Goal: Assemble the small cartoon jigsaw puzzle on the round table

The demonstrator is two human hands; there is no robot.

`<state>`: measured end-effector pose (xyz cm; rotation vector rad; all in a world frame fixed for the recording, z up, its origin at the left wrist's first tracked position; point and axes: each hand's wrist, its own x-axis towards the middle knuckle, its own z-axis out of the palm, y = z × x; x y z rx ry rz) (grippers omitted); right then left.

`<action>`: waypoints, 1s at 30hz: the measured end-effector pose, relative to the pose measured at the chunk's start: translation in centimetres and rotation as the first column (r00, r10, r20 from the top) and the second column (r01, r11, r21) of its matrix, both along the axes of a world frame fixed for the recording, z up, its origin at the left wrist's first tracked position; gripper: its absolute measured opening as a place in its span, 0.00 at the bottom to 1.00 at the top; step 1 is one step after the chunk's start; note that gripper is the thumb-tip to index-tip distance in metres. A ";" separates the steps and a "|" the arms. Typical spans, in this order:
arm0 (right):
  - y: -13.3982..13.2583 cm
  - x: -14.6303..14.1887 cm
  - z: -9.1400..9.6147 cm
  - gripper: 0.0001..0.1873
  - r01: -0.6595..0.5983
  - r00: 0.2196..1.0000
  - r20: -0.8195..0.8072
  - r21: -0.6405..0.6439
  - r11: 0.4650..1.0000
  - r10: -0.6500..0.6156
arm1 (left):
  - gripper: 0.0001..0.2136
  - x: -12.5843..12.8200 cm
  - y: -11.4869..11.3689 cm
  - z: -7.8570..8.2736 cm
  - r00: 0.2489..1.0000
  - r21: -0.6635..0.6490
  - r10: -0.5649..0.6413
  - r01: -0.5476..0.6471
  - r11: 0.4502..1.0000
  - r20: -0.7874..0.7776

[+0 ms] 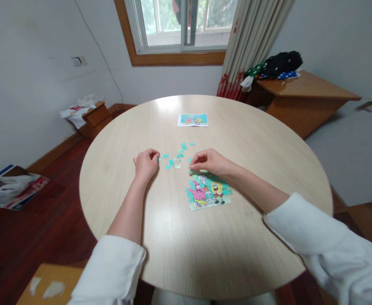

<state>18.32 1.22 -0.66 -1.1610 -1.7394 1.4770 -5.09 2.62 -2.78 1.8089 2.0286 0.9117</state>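
A partly joined jigsaw puzzle with a pink starfish and a yellow sponge cartoon figure lies on the round table. My right hand is just above its upper left edge, fingers closed on a small teal puzzle piece. To the left, my left hand rests on the table, its thumb and forefinger pinched at another teal puzzle piece, mostly covered by the fingers. Several loose puzzle pieces lie scattered between both hands, trailing up toward the far side.
A printed reference picture lies toward the far side of the round table. Beyond are a window and a curtain. A wooden desk with cloths stands at the right. Below left is a cardboard box.
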 end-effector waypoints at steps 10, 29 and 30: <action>-0.5 -0.2 0.5 0.04 -0.048 0.996 0.079 0.036 0.998 0.045 | 0.08 0.1 -0.1 0.1 1.000 0.013 -0.004 0.003 1.000 0.011; -0.8 -0.3 0.6 0.04 -0.148 0.964 0.238 0.112 0.983 0.118 | 0.08 0.0 0.1 0.0 1.000 0.006 -0.002 0.002 1.000 -0.005; -0.9 -0.4 0.6 0.03 -0.151 0.962 0.246 0.119 0.981 0.118 | 0.08 0.0 0.1 0.0 1.000 0.007 -0.003 0.003 1.000 -0.006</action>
